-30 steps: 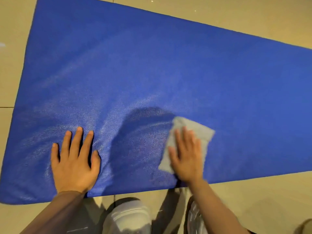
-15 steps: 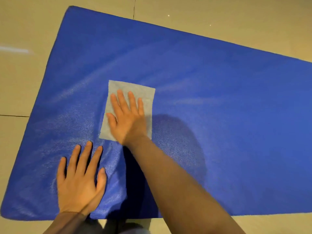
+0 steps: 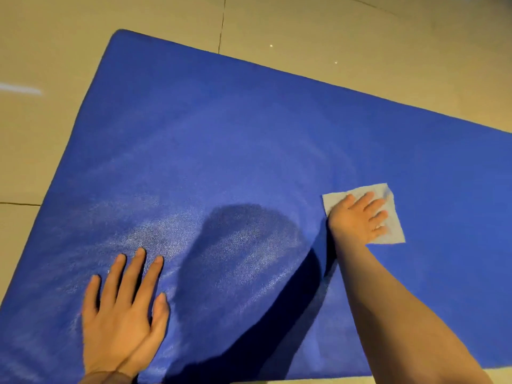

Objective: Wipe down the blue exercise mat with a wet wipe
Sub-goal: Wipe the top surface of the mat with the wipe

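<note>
The blue foam exercise mat lies flat on a beige tiled floor, its surface glistening in streaks. On its near left part the left hand rests palm down, fingers straight and spread. Farther right, the right hand presses a pale grey rectangular wet wipe flat against the mat, fingers extended and slightly apart.

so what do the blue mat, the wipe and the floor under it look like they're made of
Blue rectangular exercise mat: probably foam or rubber, judging by its fine pebbled texture; the sheen looks damp.
Pale grey square wet wipe: seemingly thin non-woven fabric, matte, lying flat and slightly rumpled under the right hand.
Beige floor: likely tile, smooth, with thin dark joint lines.
</note>
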